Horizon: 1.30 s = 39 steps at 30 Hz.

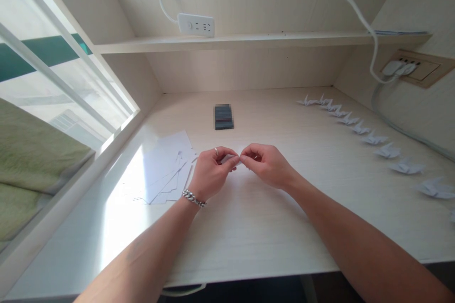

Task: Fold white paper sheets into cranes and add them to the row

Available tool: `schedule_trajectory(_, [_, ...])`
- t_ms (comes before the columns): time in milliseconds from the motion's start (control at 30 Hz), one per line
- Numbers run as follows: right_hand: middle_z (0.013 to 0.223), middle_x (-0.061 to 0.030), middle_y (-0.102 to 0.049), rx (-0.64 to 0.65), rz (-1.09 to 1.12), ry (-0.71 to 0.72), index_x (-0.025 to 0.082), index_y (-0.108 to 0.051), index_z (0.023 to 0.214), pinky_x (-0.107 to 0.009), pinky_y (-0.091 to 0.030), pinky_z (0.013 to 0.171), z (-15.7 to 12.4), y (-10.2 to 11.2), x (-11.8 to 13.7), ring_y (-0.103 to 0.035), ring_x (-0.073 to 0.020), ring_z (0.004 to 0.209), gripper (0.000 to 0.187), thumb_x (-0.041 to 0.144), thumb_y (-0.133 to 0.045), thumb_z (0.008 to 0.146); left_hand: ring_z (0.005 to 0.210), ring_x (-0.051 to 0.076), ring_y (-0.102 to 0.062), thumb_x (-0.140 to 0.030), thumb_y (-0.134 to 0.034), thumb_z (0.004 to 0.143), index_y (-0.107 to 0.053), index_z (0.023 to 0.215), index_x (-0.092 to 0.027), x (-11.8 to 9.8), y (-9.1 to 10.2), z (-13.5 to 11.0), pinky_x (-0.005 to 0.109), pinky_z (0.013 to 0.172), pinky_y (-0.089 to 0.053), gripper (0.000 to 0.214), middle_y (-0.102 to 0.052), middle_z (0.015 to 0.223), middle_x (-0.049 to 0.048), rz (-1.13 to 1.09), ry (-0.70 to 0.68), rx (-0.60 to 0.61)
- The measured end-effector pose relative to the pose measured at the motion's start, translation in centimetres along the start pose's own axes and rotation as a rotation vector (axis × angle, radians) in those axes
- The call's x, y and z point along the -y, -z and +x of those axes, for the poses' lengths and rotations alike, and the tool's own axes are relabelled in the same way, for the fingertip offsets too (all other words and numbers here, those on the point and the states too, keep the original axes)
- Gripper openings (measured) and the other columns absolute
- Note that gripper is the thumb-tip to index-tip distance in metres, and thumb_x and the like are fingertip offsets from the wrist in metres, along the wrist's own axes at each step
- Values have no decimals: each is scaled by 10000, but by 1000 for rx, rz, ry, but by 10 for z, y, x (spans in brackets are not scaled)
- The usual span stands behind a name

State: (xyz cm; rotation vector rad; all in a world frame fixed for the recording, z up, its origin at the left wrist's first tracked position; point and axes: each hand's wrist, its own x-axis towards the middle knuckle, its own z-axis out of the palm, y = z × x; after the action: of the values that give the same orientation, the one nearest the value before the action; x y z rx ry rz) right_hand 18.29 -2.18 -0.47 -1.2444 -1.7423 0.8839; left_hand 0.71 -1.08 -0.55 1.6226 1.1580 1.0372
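Observation:
Above the middle of the desk, my left hand (pixel 213 170) and my right hand (pixel 265 163) meet at their fingertips. Between them is a small folded piece of white paper (pixel 226 158), mostly covered by my fingers. My left thumb and fingers are closed on its body. The right thumb and forefinger pinch its right tip. A ring and a chain bracelet (pixel 194 198) are on my left hand and wrist. Loose white paper sheets (pixel 167 165) lie spread just left of my left hand.
Several folded paper cranes (pixel 373 138) run in a line down the right side of the desk (pixel 270 241). A dark, blurred rectangular object (pixel 223 117) lies behind my hands. A power strip (pixel 196 25) rests on the shelf; a white cable (pixel 359 14) hangs at the right.

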Motion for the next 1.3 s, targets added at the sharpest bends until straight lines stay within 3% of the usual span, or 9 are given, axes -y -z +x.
schedule_trajectory(200, [622,17,-625,5,-82,-6,176,-675,685,-236,-379,547,0,4,2,-524,-116,600,128,214,-573,754,603,137,-607,-287,-718,751,-702,759,-143,-1,-3,0,256,596,-478,145,-665,620,25,-10,35,23])
schedule_trajectory(433, [613,9,-622,3,-79,-79,171,-682,674,-249,-379,546,3,16,-2,-531,-126,593,122,217,-586,732,578,125,-599,-277,-741,727,-693,760,-136,0,8,2,245,577,-471,152,-650,592,12,-86,66,-72])
schedule_trajectory(567, [676,-10,-647,-48,51,-104,169,-690,763,-271,-431,607,4,15,-4,-574,-148,650,153,299,-613,781,569,119,-598,-284,-762,713,-680,754,-128,0,12,4,240,571,-477,181,-650,590,12,-156,69,-117])
schedule_trajectory(733, [700,-13,-637,-1,224,-92,166,-667,781,-285,-461,655,5,0,-5,-579,-147,671,182,342,-627,807,633,138,-630,-329,-742,746,-677,802,-134,2,2,2,261,619,-507,212,-679,662,30,-152,51,-46])
schedule_trajectory(833, [694,-12,-624,-39,282,-127,165,-648,772,-285,-460,637,5,-4,-7,-569,-144,655,163,321,-619,805,668,145,-634,-343,-710,771,-677,814,-142,0,-1,1,265,637,-504,209,-698,717,42,-69,31,-13])
schedule_trajectory(1067, [651,-2,-617,31,50,-105,172,-653,749,-270,-406,592,3,1,-2,-547,-136,626,153,300,-593,807,622,129,-592,-302,-614,804,-693,720,-167,-11,-1,-1,234,572,-437,177,-696,674,15,249,-8,96])
schedule_trajectory(1200, [605,1,-596,14,162,-162,160,-652,716,-273,-400,575,5,11,-2,-535,-130,586,154,296,-616,779,607,127,-583,-273,-597,795,-705,724,-174,-11,5,-1,235,565,-427,164,-692,657,7,255,-3,126])
schedule_trajectory(1300, [578,2,-574,-91,313,-174,148,-642,692,-279,-408,570,9,24,-8,-513,-125,562,163,302,-650,744,597,131,-579,-265,-605,778,-708,723,-178,-7,11,-1,242,561,-424,146,-688,644,7,300,33,128])
